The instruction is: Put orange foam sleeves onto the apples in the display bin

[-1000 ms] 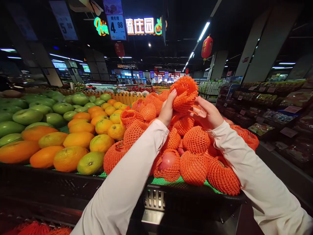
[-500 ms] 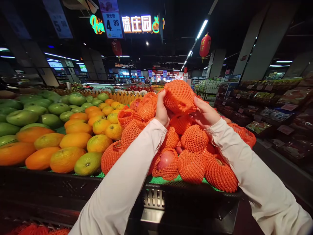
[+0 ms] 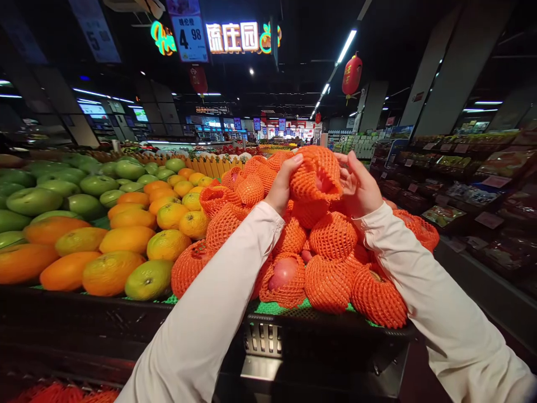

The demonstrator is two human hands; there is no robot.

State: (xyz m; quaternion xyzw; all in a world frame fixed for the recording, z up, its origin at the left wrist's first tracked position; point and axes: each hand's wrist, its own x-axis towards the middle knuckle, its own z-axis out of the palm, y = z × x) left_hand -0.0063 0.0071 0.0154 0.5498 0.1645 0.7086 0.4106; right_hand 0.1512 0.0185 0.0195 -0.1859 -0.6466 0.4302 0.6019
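Note:
My left hand holds a fruit in an orange foam net from its left side, above the heap. A pinkish patch of skin shows through the net's opening, which faces me. My right hand stands at the fruit's right with thumb and fingers apart; whether its fingertips touch the net I cannot tell. Below both hands lie several more fruits in orange nets. One pink fruit at the front is partly bare in its net. The fingers of my left hand are largely hidden behind the fruit.
Left of the netted heap lie orange and yellow-green citrus fruits, with green fruits beyond them. The black display edge runs along the front. Shelves of packaged goods line the right. A price sign hangs overhead.
The held fruit has shifted slightly right and turned, so its net's opening now faces me. My right hand has come away from its front, its fingers spreading; my left hand still holds it.

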